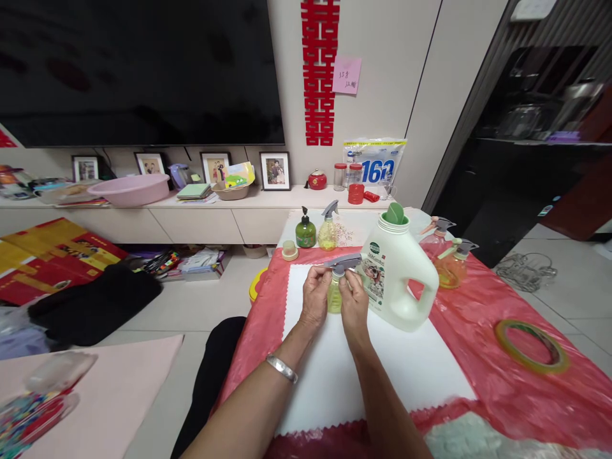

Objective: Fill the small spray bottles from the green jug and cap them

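Note:
A small clear spray bottle with yellow-green contents stands upright over the white sheet. My left hand is closed at the left side of its grey trigger head. From the other side, my right hand pinches the head near the bottle's neck. Right beside it is a large pale detergent jug with a floral label. Its mouth is uncapped, and a green plastic piece shows there. My fingers partly hide the neck of the spray bottle.
Behind stand a green pump bottle, another spray bottle and a small cap. Two more spray bottles are at the right. A tape roll lies on the red table cover, beyond the white sheet.

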Motion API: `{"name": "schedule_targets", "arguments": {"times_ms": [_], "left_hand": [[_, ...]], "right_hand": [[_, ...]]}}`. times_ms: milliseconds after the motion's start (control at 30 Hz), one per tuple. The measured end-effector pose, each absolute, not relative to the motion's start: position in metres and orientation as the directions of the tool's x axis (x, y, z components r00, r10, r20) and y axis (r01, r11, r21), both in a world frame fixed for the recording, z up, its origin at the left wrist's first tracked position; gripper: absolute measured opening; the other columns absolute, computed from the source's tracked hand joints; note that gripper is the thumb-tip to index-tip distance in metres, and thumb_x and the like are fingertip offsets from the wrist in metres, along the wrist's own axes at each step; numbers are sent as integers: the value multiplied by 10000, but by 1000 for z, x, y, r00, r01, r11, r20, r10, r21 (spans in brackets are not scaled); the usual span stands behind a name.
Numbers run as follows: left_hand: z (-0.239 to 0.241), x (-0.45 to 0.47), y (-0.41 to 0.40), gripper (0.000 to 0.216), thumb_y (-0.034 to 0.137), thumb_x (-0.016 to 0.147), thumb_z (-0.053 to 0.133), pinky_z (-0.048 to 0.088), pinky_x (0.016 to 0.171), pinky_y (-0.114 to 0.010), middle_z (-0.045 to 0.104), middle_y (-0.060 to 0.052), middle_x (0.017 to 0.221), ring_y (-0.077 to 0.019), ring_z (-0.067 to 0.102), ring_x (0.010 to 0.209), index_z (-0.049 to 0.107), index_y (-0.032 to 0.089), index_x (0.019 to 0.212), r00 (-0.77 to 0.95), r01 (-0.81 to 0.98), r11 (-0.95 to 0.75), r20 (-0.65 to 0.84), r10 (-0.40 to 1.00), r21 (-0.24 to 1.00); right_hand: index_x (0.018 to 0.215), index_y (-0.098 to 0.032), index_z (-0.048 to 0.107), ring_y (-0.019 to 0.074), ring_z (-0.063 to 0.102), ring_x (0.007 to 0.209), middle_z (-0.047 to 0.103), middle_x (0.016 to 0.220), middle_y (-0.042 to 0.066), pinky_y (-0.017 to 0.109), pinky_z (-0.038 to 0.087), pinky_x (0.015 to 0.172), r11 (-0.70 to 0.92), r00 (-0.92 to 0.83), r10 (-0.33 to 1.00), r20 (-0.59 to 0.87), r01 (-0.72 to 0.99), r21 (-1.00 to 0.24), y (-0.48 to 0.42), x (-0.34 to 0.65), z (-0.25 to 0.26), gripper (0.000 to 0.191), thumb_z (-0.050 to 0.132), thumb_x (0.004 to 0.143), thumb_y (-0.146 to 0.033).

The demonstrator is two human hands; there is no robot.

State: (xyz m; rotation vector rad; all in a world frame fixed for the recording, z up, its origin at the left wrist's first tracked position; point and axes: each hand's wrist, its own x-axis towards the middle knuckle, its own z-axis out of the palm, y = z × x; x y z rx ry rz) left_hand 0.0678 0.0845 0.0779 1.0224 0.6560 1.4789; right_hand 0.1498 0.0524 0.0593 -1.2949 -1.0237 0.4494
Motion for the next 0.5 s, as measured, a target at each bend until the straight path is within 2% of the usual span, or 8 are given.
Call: {"name": "schedule_targets", "arguments": {"times_ms": [100,233,400,500], "left_hand": [[77,67,85,353,525,772,778,475,880,-321,677,9,861,-172,628,857,625,217,852,43,-463,-192,239,970,865],[77,64,86,366,539,801,752,475,926,-331,695,-10,943,-185,641,950,638,215,926,46,-491,-193,246,968,850],[75,67,86,438,520,707,842,486,838,-311,686,1,881,-161,627,839,629,207,928,76,-487,-182,249,966,854],[77,69,85,421,512,725,831,483,845,-310,684,2,878,-158,623,843,641,205,941,68,-495,-174,238,969,851]], "right_hand": [[1090,-210,713,265,609,1143,712,1158,109,447,437,1049,271,530,765,366,250,-930,54,146,63,380,537,898,-487],[1045,-197,724,274,656,1025,743,1078,112,431,491,940,268,545,758,358,240,-933,56,139,67,364,579,867,-479],[1051,-197,730,299,648,1034,743,1037,124,443,504,897,240,618,711,336,236,-942,55,132,64,370,594,838,-466],[1038,-195,737,314,635,1056,738,1041,139,477,482,940,221,668,674,316,227,-949,55,129,62,379,606,826,-481]]}}
